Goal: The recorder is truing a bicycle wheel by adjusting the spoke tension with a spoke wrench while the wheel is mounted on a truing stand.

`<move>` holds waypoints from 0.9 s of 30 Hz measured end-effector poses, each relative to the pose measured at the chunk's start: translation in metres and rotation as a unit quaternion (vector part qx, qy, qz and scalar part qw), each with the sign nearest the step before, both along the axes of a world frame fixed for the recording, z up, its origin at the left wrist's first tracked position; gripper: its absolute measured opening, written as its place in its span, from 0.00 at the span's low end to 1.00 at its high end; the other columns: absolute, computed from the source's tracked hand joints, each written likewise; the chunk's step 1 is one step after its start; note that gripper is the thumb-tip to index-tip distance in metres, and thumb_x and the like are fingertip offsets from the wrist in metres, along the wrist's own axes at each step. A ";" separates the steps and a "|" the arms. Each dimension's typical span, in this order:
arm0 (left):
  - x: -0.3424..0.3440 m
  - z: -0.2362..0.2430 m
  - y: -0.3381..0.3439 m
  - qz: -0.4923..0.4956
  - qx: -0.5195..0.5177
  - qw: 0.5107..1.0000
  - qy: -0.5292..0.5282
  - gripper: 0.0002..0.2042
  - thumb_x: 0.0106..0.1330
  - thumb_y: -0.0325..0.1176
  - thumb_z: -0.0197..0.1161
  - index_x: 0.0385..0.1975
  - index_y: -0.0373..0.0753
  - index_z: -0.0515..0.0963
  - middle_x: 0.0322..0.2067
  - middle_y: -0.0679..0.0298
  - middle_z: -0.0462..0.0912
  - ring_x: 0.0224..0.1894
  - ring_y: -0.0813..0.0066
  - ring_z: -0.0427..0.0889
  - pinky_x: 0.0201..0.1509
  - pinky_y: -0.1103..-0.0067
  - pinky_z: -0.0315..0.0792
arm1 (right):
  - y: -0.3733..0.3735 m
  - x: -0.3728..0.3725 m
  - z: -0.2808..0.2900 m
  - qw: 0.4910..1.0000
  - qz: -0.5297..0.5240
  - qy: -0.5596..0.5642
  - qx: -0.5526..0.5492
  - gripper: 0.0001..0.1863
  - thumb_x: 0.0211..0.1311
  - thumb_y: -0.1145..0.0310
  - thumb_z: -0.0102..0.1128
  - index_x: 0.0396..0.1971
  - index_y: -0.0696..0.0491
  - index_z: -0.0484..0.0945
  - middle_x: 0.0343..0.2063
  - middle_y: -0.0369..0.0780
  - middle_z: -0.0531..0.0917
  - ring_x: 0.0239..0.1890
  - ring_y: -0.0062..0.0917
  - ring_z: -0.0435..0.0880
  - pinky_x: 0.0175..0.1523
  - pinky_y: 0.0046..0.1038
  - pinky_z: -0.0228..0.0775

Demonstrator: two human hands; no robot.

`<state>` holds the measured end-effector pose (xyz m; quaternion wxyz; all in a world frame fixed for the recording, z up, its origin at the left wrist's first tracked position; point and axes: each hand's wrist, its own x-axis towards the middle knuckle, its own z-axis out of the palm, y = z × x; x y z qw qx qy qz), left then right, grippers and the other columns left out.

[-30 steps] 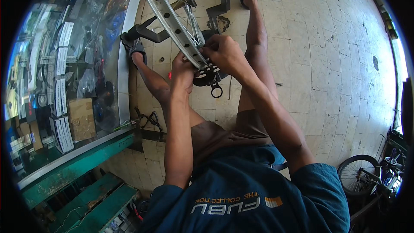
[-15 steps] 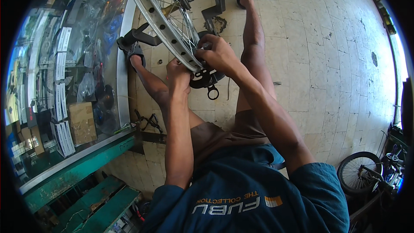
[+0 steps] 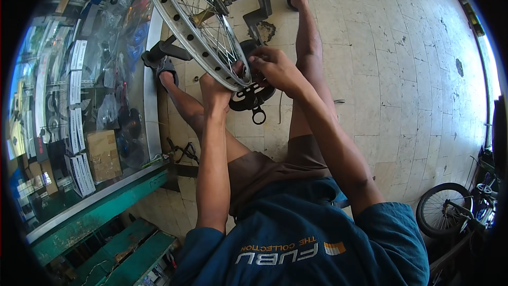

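A bare bicycle wheel (image 3: 182, 24) with a silver rim and thin spokes is mounted in a black truing stand (image 3: 260, 9) between my legs. At the wheel's near end, my left hand (image 3: 216, 91) wraps round the rim, its fingertips mostly hidden behind it. Just right of the rim, my right hand (image 3: 278, 71) is closed in a pinch beside the spokes. Whatever lies between its fingertips is too small to make out. Below both hands, the stand's black base (image 3: 253, 98) shows slots and a ring-shaped end.
A glass display case (image 3: 151, 74) with packaged parts stands along the left. Below it sits a green bench (image 3: 114, 254). A toothed sprocket (image 3: 267, 32) lies on the tiled floor beyond the hands. A bicycle wheel with a black tyre (image 3: 442, 209) is at lower right.
The wheel and stand appear slightly farther left. My left fingers have come through beside the spokes inside the rim, and my right hand has shifted slightly, its pinch still by the rim.
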<state>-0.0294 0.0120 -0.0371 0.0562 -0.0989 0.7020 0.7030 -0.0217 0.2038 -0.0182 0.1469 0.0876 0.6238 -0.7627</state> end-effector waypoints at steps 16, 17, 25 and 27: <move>-0.001 0.002 0.001 -0.040 -0.015 0.999 0.012 0.13 0.61 0.37 0.76 0.33 0.33 0.85 0.26 0.64 0.86 0.24 0.80 0.79 0.25 0.84 0.69 | 0.001 -0.002 -0.001 0.998 0.054 0.008 -0.012 0.11 0.68 0.71 0.55 0.39 0.62 0.82 0.26 0.39 0.82 0.22 0.21 0.77 0.27 0.23 0.69; 0.000 0.004 0.002 -0.044 -0.041 0.998 0.010 0.12 0.61 0.37 0.76 0.33 0.33 0.85 0.25 0.64 0.86 0.24 0.81 0.79 0.25 0.84 0.68 | 0.002 -0.003 -0.003 0.998 0.055 0.018 -0.005 0.11 0.67 0.70 0.56 0.39 0.62 0.82 0.25 0.39 0.82 0.21 0.21 0.77 0.27 0.23 0.69; 0.006 0.008 0.006 -0.030 -0.113 0.992 0.039 0.11 0.62 0.36 0.75 0.33 0.34 0.85 0.25 0.65 0.86 0.24 0.81 0.78 0.25 0.85 0.68 | -0.001 -0.010 -0.006 0.994 0.090 0.038 0.039 0.09 0.68 0.73 0.59 0.42 0.61 0.81 0.25 0.37 0.81 0.23 0.19 0.77 0.28 0.18 0.70; 0.006 0.010 0.004 -0.035 -0.120 0.991 0.045 0.10 0.63 0.35 0.74 0.33 0.33 0.85 0.25 0.65 0.85 0.24 0.81 0.78 0.25 0.85 0.67 | -0.002 -0.012 -0.006 0.991 0.093 0.058 0.073 0.08 0.66 0.75 0.61 0.41 0.62 0.82 0.25 0.38 0.83 0.22 0.19 0.78 0.28 0.18 0.71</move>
